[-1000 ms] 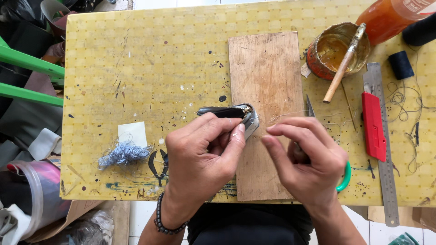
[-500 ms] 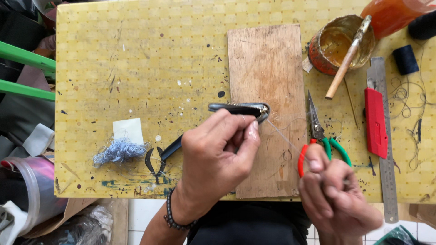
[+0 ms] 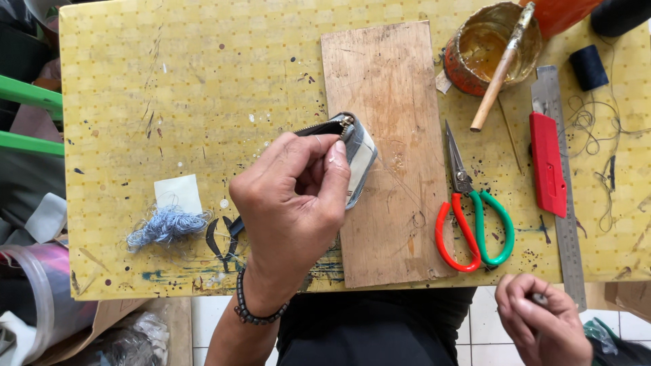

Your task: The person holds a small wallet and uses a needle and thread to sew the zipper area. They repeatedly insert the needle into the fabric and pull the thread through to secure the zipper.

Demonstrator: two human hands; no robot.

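Since a moment ago our right hand (image 3: 542, 325) has drawn back off the yellow patterned worktable (image 3: 203, 88) to below its near edge, fingers curled tight on something small we cannot make out; a fine thread (image 3: 400, 186) runs from the pouch toward it. Our left hand (image 3: 291, 203) pinches the small grey-and-black zippered fabric pouch (image 3: 356, 152) between thumb and fingers, closed firmly on its near end. Its long axis slants from the zip pull at upper left down toward lower right, over the left edge of the bare wooden board (image 3: 386, 88). Just right of the board lie the red-and-green-handled scissors (image 3: 471, 217), blades pointing away from us, then a red utility knife (image 3: 546, 163) on a steel ruler (image 3: 563, 224). A glue pot with a wooden stick (image 3: 495, 47) stands beyond. Blue thread scraps (image 3: 166, 227) lie to the left.
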